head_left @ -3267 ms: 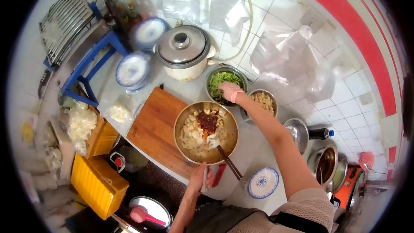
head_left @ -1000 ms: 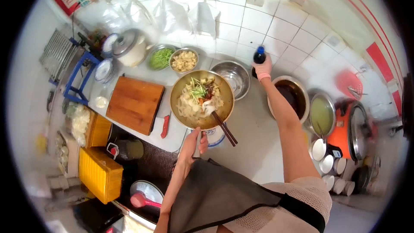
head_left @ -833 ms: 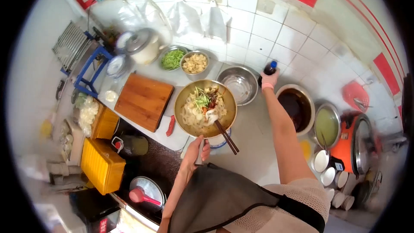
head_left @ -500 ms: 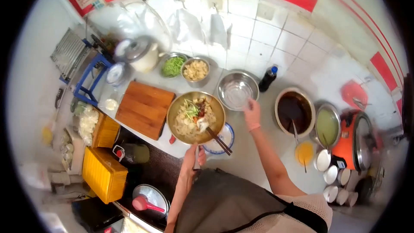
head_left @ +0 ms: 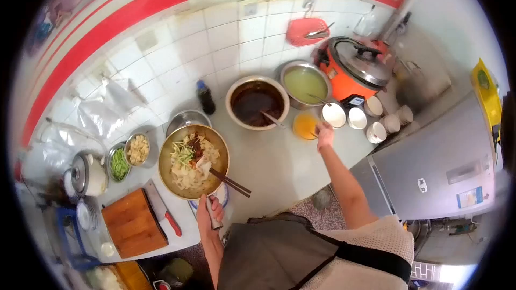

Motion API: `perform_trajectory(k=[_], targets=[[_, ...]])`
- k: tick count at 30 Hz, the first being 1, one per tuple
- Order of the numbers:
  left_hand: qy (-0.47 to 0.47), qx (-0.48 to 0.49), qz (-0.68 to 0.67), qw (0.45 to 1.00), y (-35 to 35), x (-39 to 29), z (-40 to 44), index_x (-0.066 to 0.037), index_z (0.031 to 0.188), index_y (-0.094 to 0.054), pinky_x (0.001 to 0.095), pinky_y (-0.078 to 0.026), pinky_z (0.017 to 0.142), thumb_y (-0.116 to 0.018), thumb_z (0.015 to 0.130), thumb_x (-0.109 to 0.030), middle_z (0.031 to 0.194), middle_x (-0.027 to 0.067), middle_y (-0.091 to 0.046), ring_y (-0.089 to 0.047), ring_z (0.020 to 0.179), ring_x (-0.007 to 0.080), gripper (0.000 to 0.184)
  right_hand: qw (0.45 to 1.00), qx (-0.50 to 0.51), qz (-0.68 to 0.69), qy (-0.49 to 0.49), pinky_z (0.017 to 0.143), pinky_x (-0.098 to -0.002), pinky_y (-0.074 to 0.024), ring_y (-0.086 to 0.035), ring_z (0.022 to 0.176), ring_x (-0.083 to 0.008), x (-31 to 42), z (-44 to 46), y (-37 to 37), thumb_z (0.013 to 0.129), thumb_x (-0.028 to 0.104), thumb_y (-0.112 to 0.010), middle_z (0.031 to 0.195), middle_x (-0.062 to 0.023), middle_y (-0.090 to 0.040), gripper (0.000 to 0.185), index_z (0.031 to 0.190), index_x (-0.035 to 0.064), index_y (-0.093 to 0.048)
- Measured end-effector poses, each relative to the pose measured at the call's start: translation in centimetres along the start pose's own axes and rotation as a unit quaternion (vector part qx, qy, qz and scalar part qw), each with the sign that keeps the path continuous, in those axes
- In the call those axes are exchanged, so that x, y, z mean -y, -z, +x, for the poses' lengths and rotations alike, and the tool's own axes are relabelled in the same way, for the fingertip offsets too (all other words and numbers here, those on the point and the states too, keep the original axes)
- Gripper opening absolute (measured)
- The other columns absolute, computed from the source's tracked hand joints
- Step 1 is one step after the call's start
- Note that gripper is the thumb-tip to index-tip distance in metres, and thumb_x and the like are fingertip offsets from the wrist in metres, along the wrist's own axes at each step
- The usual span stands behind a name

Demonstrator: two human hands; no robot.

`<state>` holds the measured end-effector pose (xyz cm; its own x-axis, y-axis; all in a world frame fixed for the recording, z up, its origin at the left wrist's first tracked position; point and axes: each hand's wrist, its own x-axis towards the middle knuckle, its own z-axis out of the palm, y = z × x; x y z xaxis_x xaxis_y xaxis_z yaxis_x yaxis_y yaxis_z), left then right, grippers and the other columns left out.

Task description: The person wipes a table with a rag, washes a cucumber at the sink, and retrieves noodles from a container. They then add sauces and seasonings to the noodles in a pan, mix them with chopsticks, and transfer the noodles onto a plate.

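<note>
My left hand point(head_left: 210, 214) is wrapped round the handle of a golden metal pan point(head_left: 167, 180), held over the counter. In the pan lie pale noodle-like food point(head_left: 185, 176), green shreds point(head_left: 184, 154), a dark red sauce and something white. A pair of brown chopsticks point(head_left: 231, 182) rests in it, sticking out over the right rim. My right hand point(head_left: 324, 136) is at a small bowl of orange-yellow liquid point(head_left: 305, 125), its fingers pinched on the thin handle of a spoon point(head_left: 316, 134) standing in it. The spoon's lower end is hidden in the liquid.
A pot of dark sauce point(head_left: 257, 102), a bowl of green liquid point(head_left: 307, 83), an orange cooker point(head_left: 349, 70) and white cups point(head_left: 357, 118) line the right. A metal bowl point(head_left: 188, 118) and dark bottle point(head_left: 205, 98) stand behind the pan. At left lie a cleaver point(head_left: 161, 207) and cutting board point(head_left: 131, 223).
The view has swung right. My right hand has moved from the metal bowl to the orange-yellow liquid and taken the spoon handle. My left hand still holds the pan, now nearer the metal bowl.
</note>
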<state>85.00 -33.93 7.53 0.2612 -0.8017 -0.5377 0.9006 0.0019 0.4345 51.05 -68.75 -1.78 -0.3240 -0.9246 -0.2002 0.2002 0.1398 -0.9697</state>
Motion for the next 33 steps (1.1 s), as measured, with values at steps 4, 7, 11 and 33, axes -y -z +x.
perform_trajectory(k=[4, 7, 11, 33], targets=[[0.032, 0.043, 0.037, 0.998, -1.9, 2.4, 0.5, -0.006, 0.088, -0.045, 0.0256, -0.029, 0.034, -0.039, 0.099, -0.034, 0.063, 0.0017, -0.039, -0.031, 0.04, 0.0112, 0.031, 0.988, -0.012, 0.134, -0.07, 0.054, -0.0267, -0.0376, -0.048, 0.062, -0.012, 0.2, 12.3, 0.4, 0.079, 0.004, -0.062, 0.07, -0.0034, -0.054, 0.012, 0.089, 0.003, -0.057], [0.023, 0.029, 0.088, 0.995, -5.6, 5.0, 1.7, -0.006, 0.088, -0.046, 0.0256, -0.029, 0.034, -0.04, 0.099, -0.035, 0.062, 0.0021, -0.04, -0.032, 0.04, 0.0113, 0.031, 0.989, -0.026, 0.138, -0.05, 0.055, -0.0285, -0.0411, -0.05, 0.064, -0.0134, 2.7, 17.8, -1.8, 0.078, 0.008, -0.065, 0.075, -0.0045, -0.056, 0.016, 0.091, 0.0036, -0.057], [0.033, 0.006, 0.084, 0.996, -11.1, 10.8, 3.4, -0.005, 0.089, -0.047, 0.0245, -0.029, 0.034, -0.042, 0.098, -0.033, 0.063, 0.0014, -0.04, -0.034, 0.041, 0.0109, 0.031, 0.997, 0.033, -0.073, -0.006, 0.068, -0.0268, -0.0461, -0.055, 0.076, -0.0152, -0.2, 24.4, -6.6, 0.077, 0.017, -0.069, 0.088, -0.0069, -0.059, 0.023, 0.092, 0.0037, -0.057], [0.098, 0.051, 0.117, 0.987, -24.2, 21.2, 11.3, -0.006, 0.088, -0.044, 0.0237, -0.03, 0.038, -0.037, 0.099, -0.03, 0.063, -0.0003, -0.04, -0.034, 0.043, 0.0086, 0.027, 0.863, 0.341, -0.334, 0.164, 0.079, -0.0354, -0.0499, -0.064, 0.088, -0.035, 6.5, 24.3, 0.0, 0.083, 0.019, -0.059, 0.095, -0.0211, -0.066, 0.023, 0.093, 0.0007, -0.067]])
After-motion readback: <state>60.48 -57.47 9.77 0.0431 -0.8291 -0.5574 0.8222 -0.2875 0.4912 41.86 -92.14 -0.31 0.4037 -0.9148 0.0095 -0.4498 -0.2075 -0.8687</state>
